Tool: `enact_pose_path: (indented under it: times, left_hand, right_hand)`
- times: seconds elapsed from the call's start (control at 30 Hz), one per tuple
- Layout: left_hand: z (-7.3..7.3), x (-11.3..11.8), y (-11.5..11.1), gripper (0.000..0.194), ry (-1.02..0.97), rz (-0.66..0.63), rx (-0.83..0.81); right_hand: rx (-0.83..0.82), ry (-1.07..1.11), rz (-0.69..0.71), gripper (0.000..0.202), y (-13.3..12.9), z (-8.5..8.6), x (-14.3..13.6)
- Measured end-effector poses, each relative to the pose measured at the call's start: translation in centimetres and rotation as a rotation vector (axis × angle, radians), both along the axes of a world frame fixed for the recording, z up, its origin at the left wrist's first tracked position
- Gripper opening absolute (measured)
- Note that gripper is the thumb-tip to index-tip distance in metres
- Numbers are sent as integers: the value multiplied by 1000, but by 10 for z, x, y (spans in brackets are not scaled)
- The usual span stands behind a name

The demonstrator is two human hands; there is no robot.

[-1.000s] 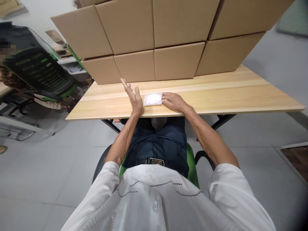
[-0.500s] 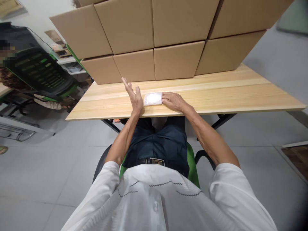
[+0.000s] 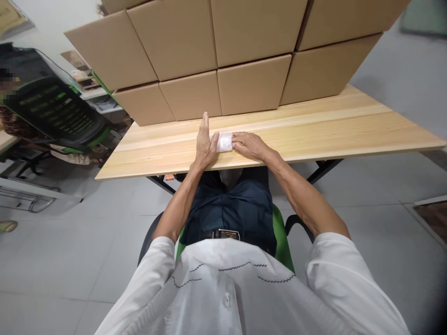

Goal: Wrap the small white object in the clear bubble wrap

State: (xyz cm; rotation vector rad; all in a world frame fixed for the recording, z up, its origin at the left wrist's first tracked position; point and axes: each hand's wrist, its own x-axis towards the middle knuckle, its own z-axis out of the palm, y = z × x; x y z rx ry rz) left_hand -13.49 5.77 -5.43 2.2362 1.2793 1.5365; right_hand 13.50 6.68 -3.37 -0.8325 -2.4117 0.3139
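Observation:
A small white packet (image 3: 224,142), which looks wrapped in clear plastic, lies flat on the light wooden table (image 3: 324,135) near its front edge. My left hand (image 3: 205,146) stands on its edge at the packet's left end, fingers stretched out straight and thumb apart over that end. At the opposite end my right hand (image 3: 249,145) is closed, its bent fingers gripping the packet's right side. Both ends of the packet are partly hidden by my hands.
Stacked cardboard boxes (image 3: 190,95) form a wall along the table's back. A black and green chair (image 3: 61,109) with a seated person stands to the left, near shelves. I sit on a green chair (image 3: 282,237) at the table's front edge.
My left hand has moved right and turned more upright, so its thumb now covers the packet's left end. My right hand stays at the right end. The view has tilted slightly.

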Motion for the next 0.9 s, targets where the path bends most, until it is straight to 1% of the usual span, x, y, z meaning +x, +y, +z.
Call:
enact_pose_path:
  times: [0.1,0.17,0.3,0.47,0.63,0.7,0.77,0.9]
  left_hand:
    - [-5,-1,1,112,95,-52,-61]
    - [-8,-1,1,117,176,-83,-120]
    - [-9,0,-3,119,285,-103,-167]
    - [-5,0,-5,118,270,-102,-160]
    - [-5,1,-6,118,183,-115,-189]
    - [-2,2,-8,119,160,-94,-162]
    - [2,4,-12,119,99,-36,-90]
    - [10,3,-22,107,-137,185,73]
  right_hand:
    - [12,-18,11,35,0,1,0]
    - [25,-47,20,36,0,1,0]
    - [49,-51,27,35,2,1,0]
    - [54,-38,31,34,3,-2,0]
    - [50,-39,23,33,1,-1,0]
    - [46,-39,22,33,2,-1,0]
    - [42,-41,24,33,3,-1,0]
    - [43,-36,27,33,4,-2,-2]
